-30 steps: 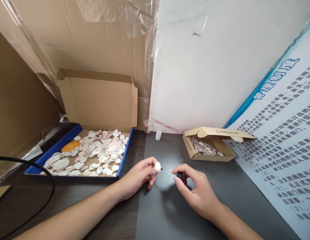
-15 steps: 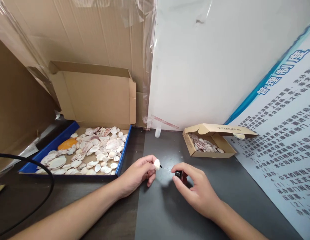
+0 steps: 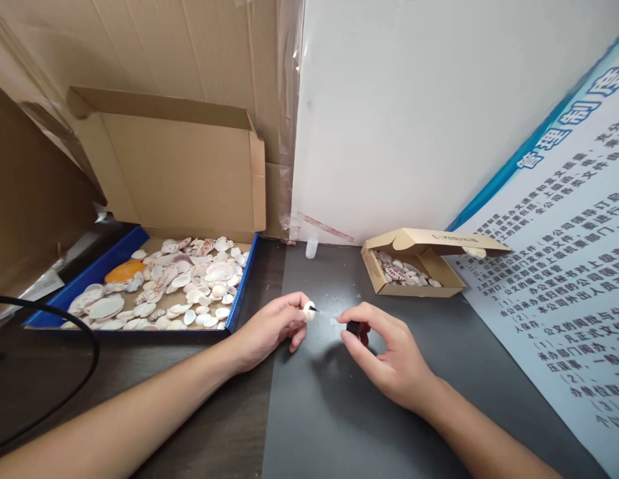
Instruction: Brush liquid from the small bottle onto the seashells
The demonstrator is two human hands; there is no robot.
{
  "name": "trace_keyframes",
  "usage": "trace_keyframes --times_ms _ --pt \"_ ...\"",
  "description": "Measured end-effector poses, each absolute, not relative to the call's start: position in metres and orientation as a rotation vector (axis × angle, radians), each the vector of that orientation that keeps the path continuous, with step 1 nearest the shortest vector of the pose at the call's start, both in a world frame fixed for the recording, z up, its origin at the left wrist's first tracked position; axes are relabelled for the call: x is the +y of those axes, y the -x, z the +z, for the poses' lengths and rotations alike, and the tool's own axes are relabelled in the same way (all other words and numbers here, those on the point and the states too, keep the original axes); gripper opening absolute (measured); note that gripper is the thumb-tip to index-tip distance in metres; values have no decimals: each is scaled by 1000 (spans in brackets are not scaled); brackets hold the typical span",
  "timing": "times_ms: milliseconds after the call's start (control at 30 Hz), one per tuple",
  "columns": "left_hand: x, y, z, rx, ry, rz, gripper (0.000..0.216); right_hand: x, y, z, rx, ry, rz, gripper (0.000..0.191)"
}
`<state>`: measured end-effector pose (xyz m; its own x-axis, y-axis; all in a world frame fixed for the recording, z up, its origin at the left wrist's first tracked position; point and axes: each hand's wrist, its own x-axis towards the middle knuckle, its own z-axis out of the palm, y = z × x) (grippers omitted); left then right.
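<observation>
Between the thumb and fingers of my left hand (image 3: 269,334) is a small white ribbed seashell (image 3: 308,314). My right hand (image 3: 389,356) pinches the black cap (image 3: 353,327) of a small brush applicator. Its thin clear stem points left, and the dark brush tip (image 3: 314,309) is at the shell's right side; whether it touches cannot be told. Both hands are held above the dark grey mat (image 3: 319,426). Beyond them, near the wall, stands a small translucent white bottle (image 3: 311,247).
At left, an open blue-edged cardboard box (image 3: 242,286) holds many seashells (image 3: 182,283) and an orange piece (image 3: 124,271). A smaller cardboard box (image 3: 414,289) with shells stands at back right. A black cable (image 3: 92,352) loops at left. A printed poster (image 3: 564,266) leans at right.
The whole view has shifted a little, so everything sits slightly higher and further left. Both hands keep their grips, and the brush tip stays close to the shell.
</observation>
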<state>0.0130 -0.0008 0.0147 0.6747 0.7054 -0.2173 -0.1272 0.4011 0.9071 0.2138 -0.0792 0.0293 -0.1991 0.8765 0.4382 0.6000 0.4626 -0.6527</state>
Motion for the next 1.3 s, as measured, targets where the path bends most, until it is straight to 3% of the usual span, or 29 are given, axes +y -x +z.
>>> trace_keyframes --times_ms 1300 --pt "0 -12 14 646 -1020 565 11 -79 -215 26 -1942 1272 520 11"
